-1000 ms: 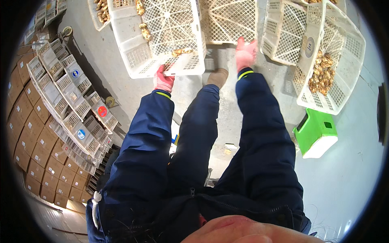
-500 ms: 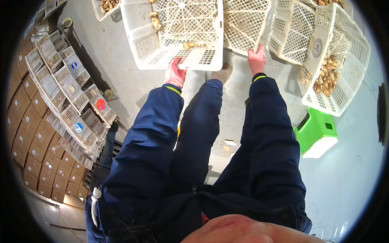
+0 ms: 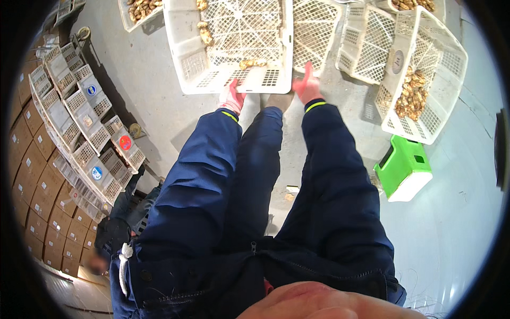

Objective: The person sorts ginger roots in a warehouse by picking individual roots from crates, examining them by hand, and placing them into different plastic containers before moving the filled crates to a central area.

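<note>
My left hand [image 3: 232,99], in a pink glove, is closed on the near rim of a white plastic crate [image 3: 212,89], thumb over the edge. A few knobbly yellow-brown pieces [image 3: 252,63] lie inside this slatted crate, by its left and near walls. My right hand [image 3: 306,87], also in a pink glove, is beside the crate's near right corner with its thumb spread from the fingers. It is at the near end of a second, dirtier crate [image 3: 316,32]; whether it touches either one I cannot tell.
Farther right are another white crate [image 3: 366,45] and a tilted crate [image 3: 451,80] with a pile of brown pieces [image 3: 411,95]. A green and white stool [image 3: 405,170] stands below. Stacked crates [image 3: 79,114], cartons [image 3: 45,191] and another person [image 3: 119,223] are at left.
My right hand has let go of the second crate's rim and moved left towards the held crate's corner. My left hand keeps its grip. Another person has come further into view at lower left.
</note>
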